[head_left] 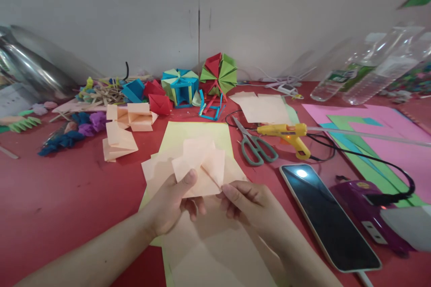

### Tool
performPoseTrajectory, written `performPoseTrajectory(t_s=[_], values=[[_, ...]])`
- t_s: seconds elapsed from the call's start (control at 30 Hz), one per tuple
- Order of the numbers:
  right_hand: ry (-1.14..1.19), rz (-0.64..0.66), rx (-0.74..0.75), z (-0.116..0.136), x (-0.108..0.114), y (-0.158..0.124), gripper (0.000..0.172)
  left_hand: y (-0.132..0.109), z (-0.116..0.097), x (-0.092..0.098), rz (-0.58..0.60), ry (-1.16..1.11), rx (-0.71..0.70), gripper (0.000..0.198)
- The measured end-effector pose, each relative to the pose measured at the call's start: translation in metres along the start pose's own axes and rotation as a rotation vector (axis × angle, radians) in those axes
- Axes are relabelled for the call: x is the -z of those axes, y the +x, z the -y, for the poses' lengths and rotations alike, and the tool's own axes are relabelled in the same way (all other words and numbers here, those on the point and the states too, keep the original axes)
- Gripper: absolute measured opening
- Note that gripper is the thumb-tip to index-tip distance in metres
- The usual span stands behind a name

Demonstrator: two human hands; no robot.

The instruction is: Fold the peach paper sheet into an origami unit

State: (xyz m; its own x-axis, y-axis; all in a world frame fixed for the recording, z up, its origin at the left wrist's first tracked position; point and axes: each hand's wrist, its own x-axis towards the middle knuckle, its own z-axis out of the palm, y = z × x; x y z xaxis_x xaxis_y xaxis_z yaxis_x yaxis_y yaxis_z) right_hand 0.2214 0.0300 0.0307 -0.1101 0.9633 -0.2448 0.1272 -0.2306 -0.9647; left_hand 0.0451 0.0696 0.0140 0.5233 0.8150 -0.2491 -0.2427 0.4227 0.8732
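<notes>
Between my two hands is a folded piece of peach paper [193, 179] with several flaps standing up. My left hand [177, 195] grips its left side, thumb on top and fingers underneath. At the lower right corner, my right hand [244, 197] pinches the paper's edge between thumb and fingers. Beneath lie flat peach sheets [215, 242] and a pale yellow sheet [202, 132]. More folded peach paper pieces [119, 141] rest to the left. Grey-handled scissors [257, 145] lie to the right of the sheets, blades partly apart.
A yellow glue gun [284, 132], a phone [328, 215] and a purple power strip [367, 210] with cables occupy the right side. Coloured paper [397, 143] and plastic bottles [377, 71] are beyond. Paper models [180, 85] stand by the wall; a metal flask [33, 67] is at far left.
</notes>
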Motion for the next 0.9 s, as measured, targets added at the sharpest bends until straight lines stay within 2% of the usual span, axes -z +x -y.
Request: performPoseTrajectory(t_s=[0.07, 0.17, 0.23, 0.27, 0.43, 0.57, 0.7, 0.9], values=[[-0.016, -0.052, -0.012, 0.001, -0.001, 0.0, 0.037, 0.002, -0.002, 0.003, 0.001, 0.027, 0.025, 0.03], [-0.09, -0.288, 0.057, 0.003, -0.001, 0.0, 0.028, 0.003, -0.01, 0.006, 0.01, 0.115, 0.116, 0.025], [-0.149, -0.404, 0.12, 0.004, -0.001, -0.001, 0.035, 0.003, -0.017, 0.009, 0.035, 0.183, 0.163, 0.026], [-0.171, -0.409, 0.132, 0.004, 0.0, -0.001, 0.038, 0.003, -0.02, 0.011, 0.06, 0.208, 0.188, 0.027], [-0.175, -0.288, 0.097, -0.005, 0.004, 0.001, 0.034, 0.001, -0.022, 0.018, 0.223, 0.212, 0.234, 0.047], [-0.036, -0.212, 0.088, -0.013, 0.008, 0.005, 0.023, 0.0, -0.019, 0.015, 0.261, 0.145, 0.262, 0.068], [0.09, -0.158, 0.062, -0.015, 0.008, 0.007, 0.02, -0.001, -0.016, 0.012, 0.271, 0.243, 0.266, 0.056], [0.139, -0.142, 0.053, -0.015, 0.005, 0.008, 0.025, -0.002, -0.007, 0.01, 0.171, 0.319, 0.19, 0.051]])
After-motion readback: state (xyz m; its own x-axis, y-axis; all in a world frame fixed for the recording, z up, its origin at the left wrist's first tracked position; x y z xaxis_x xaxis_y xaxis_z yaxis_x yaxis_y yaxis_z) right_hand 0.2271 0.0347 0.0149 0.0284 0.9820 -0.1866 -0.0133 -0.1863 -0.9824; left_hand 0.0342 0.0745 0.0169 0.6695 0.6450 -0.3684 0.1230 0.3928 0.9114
